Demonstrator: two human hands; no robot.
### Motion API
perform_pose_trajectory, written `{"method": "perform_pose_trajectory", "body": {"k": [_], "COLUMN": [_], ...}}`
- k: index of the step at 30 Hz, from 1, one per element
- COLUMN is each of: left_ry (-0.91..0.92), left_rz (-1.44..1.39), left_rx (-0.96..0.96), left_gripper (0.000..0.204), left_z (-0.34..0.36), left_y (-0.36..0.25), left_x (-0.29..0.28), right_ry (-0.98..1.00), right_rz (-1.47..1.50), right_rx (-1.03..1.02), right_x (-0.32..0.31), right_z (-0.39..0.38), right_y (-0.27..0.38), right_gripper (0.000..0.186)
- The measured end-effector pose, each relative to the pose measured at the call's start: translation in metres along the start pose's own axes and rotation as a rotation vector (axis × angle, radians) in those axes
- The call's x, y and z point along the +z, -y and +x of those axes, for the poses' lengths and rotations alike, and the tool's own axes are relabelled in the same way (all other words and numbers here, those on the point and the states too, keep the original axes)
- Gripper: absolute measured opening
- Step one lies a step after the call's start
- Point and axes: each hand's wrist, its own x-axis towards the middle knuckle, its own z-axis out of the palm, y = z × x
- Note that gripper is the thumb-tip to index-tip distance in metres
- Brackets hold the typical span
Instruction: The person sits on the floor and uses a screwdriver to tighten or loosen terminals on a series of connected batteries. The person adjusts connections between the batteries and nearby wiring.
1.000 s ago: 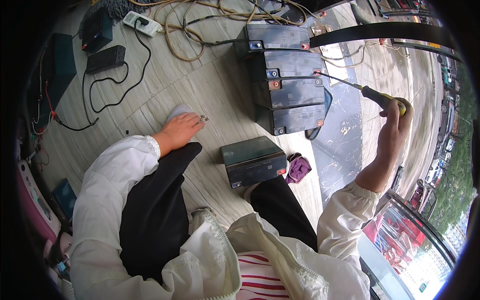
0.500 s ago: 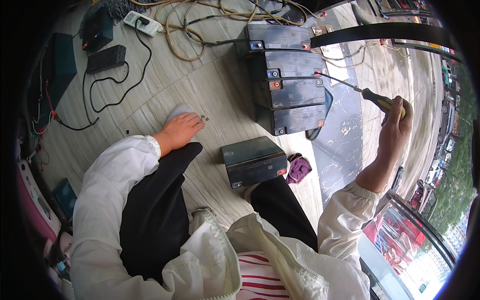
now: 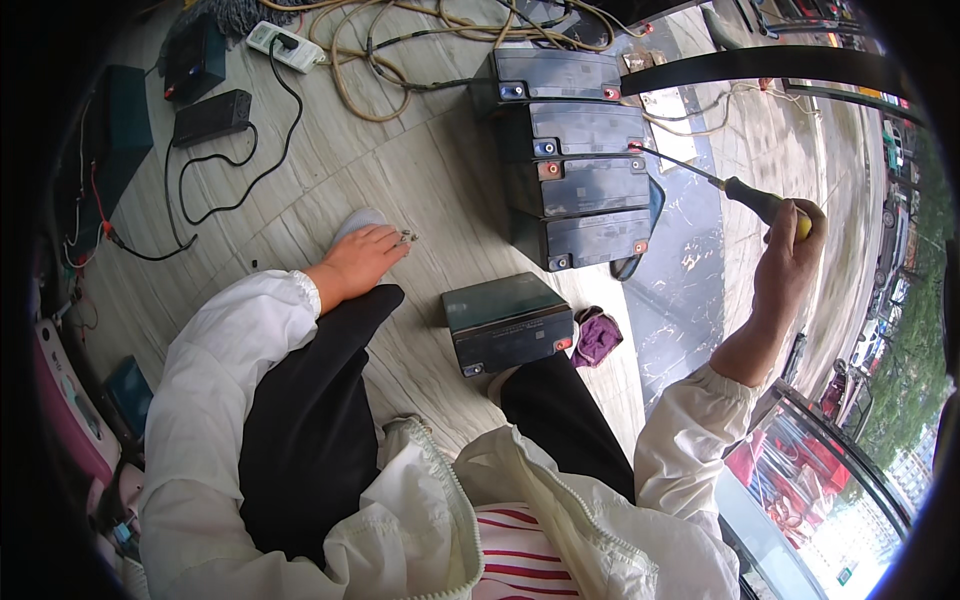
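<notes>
Four dark lead-acid batteries (image 3: 580, 132) stand side by side in a row, with red and blue ringed terminals. My right hand (image 3: 795, 240) is closed around the handle of a long screwdriver (image 3: 745, 192). Its tip meets the red terminal (image 3: 635, 147) at the right end of the second battery from the back. My left hand (image 3: 362, 262) rests over a grey shoe (image 3: 358, 218), fingers bent, with small metal bolts (image 3: 408, 237) at the fingertips. Another battery (image 3: 510, 322) sits apart, close to my right leg.
Beside that single battery lies a purple cloth (image 3: 597, 337). Tan cables (image 3: 375, 80) coil at the back near a white power strip (image 3: 287, 47). A black charger (image 3: 212, 118) with its cord is at the left. A glass door edge (image 3: 820, 440) stands at the right.
My right hand has turned on the screwdriver handle, with the fingers now curled over its end. The tip stays on the same terminal. My left hand has not moved.
</notes>
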Motion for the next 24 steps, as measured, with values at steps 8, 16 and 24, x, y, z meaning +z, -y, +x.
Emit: {"method": "perform_pose_trajectory", "body": {"k": [8, 16, 24], "left_ry": [-0.013, -0.021, -0.015], "left_rz": [0.016, 0.021, 0.021], "left_rx": [0.004, 0.003, 0.006], "left_gripper": [0.046, 0.044, 0.045], "left_z": [-0.0018, -0.0017, -0.0006], "left_y": [0.0016, -0.0004, 0.0002], "left_x": [0.0014, -0.0007, -0.0004], "right_ry": [0.009, 0.012, 0.0], "right_rz": [0.052, 0.096, 0.019], "right_rx": [0.142, 0.061, -0.012], "right_x": [-0.0011, 0.0013, 0.0002], "right_z": [0.0021, -0.0007, -0.0003], "right_y": [-0.0042, -0.0009, -0.0016], "right_gripper": [0.039, 0.033, 0.03]}}
